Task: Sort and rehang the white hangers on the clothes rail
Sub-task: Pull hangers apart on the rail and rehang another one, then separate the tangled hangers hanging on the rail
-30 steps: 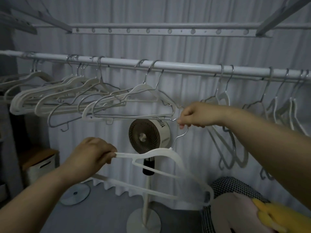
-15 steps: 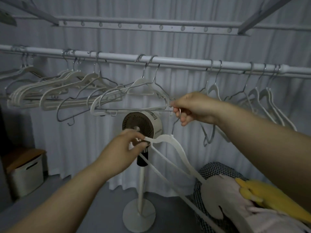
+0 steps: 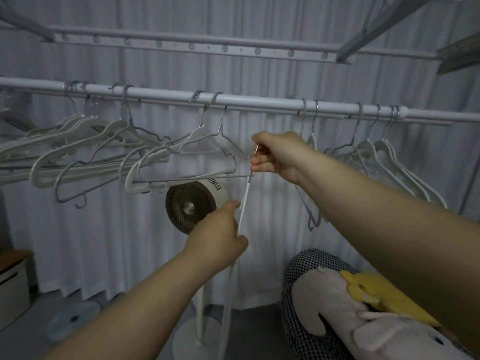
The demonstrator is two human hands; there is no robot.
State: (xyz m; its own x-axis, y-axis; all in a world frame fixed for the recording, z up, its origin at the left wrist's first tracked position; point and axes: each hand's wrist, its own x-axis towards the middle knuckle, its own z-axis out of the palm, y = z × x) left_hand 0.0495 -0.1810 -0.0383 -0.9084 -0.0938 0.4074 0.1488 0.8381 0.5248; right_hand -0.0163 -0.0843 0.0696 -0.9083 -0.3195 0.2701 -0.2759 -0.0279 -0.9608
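Left hand (image 3: 218, 237), right hand (image 3: 278, 154) — gripping edge-on hanger (image 3: 245, 197)

clothes rail (image 3: 259, 103): white, horizontal | white hangers (image 3: 200, 131): hooked on rail, bunched left and right, tilted | loose hanger (image 3: 244, 201): edge-on, near-vertical, below rail middle

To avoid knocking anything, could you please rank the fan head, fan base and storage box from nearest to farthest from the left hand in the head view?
From the left hand, gripping the white hanger:
1. Fan head: right beside it, leftward.
2. Fan base: on the floor below.
3. Storage box: far left edge.
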